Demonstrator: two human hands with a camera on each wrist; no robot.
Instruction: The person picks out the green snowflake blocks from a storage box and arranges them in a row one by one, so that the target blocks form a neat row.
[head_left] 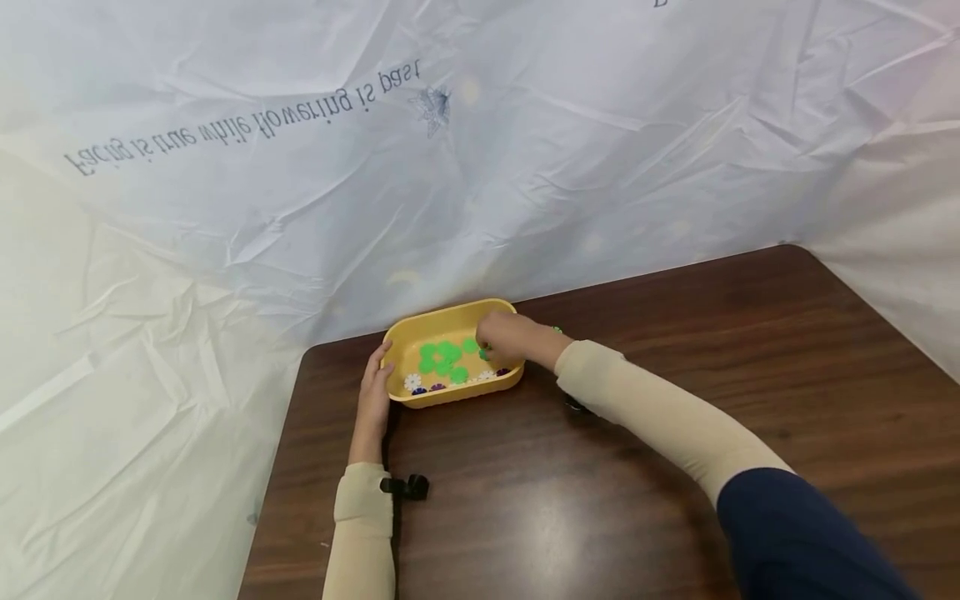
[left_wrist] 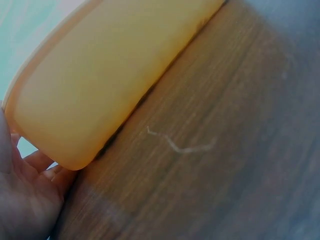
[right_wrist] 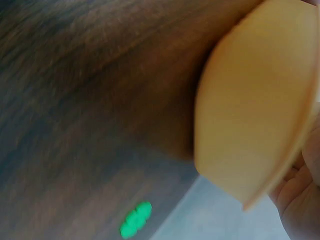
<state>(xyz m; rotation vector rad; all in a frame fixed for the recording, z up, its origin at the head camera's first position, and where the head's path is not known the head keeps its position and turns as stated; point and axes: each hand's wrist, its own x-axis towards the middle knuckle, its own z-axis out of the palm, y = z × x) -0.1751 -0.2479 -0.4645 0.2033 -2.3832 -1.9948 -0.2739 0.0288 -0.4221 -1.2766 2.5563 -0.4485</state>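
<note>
A yellow plastic tray [head_left: 454, 398] stands on the table near its far left edge. Inside lie several green flower-shaped plastic discs [head_left: 448, 351], with white discs [head_left: 412, 382] and dark purple ones along the near side. My left hand [head_left: 373, 385] grips the tray's left end, thumb over the rim and fingers against the outside wall. At the right end, my right hand [head_left: 506, 335] reaches over the rim with its fingers bent down among the discs. A green disc shows right by those fingertips; I cannot tell whether they pinch it.
One green disc [right_wrist: 135, 220] lies on the brown wooden table [head_left: 637, 500] outside the tray, beyond my right wrist. White printed cloth [head_left: 480, 167] hangs behind the table and down its left side. A black wrist mount [head_left: 408, 487] sits on my left sleeve.
</note>
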